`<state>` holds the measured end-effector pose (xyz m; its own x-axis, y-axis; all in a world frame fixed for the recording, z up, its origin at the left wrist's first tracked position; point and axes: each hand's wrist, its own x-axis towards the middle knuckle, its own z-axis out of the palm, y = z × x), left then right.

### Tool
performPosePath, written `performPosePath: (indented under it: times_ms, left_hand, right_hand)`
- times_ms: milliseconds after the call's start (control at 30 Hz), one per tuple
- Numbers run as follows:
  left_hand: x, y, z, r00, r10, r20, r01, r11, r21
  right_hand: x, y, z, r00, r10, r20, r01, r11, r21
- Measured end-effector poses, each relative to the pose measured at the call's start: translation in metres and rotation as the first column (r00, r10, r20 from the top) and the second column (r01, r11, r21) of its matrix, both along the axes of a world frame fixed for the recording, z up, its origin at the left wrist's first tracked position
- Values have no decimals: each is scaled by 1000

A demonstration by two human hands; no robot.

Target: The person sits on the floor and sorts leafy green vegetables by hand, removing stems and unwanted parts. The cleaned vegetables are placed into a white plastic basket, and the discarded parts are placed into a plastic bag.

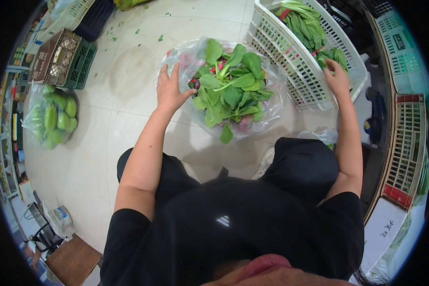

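A pile of loose leafy greens [232,89], like bok choy, lies on an opened clear plastic bag [275,111] on the floor before my knees. Strips of red tape show among the stems. At the pile's left side is my left hand [171,87], fingers spread and holding nothing, its thumb tip close to the leaves. My right hand [336,78] reaches over the near side of a white plastic crate [282,46]. Its curled fingers touch a bunch of greens [330,56] there; whether they grip it is unclear. Another bunch [304,26], tied with red tape, lies farther back.
On the left floor stands a clear bag of green gourd-like vegetables [55,116]. Stacked crates [59,59] are behind it. Leaf scraps [161,38] dot the tiles. Along the right are more plastic crates [405,146] and a white box [384,228] bearing writing.
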<state>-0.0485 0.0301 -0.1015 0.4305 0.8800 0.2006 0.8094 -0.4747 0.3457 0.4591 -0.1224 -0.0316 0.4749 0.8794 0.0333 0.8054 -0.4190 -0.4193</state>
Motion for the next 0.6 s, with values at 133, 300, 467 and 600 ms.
performPosePath:
  times_ms: [133, 300, 467, 600]
  left_hand:
    - [-7, 10, -11, 979, 63, -195, -76, 995, -58]
    - [-24, 30, -17, 952, 140, -273, -224, 924, -310]
    - [-55, 58, 13, 800, 462, 382, -220, 819, -529]
    - [-86, 63, 57, 366, 594, 716, -122, 794, -596]
  right_hand:
    - [-79, 25, -20, 963, 251, -100, -260, 961, -91]
    - [-110, 19, -97, 940, 255, 227, -205, 953, -224]
    - [-84, 31, -102, 906, -205, -369, 28, 901, -432]
    - [-90, 25, -58, 657, -243, -714, 239, 965, -109]
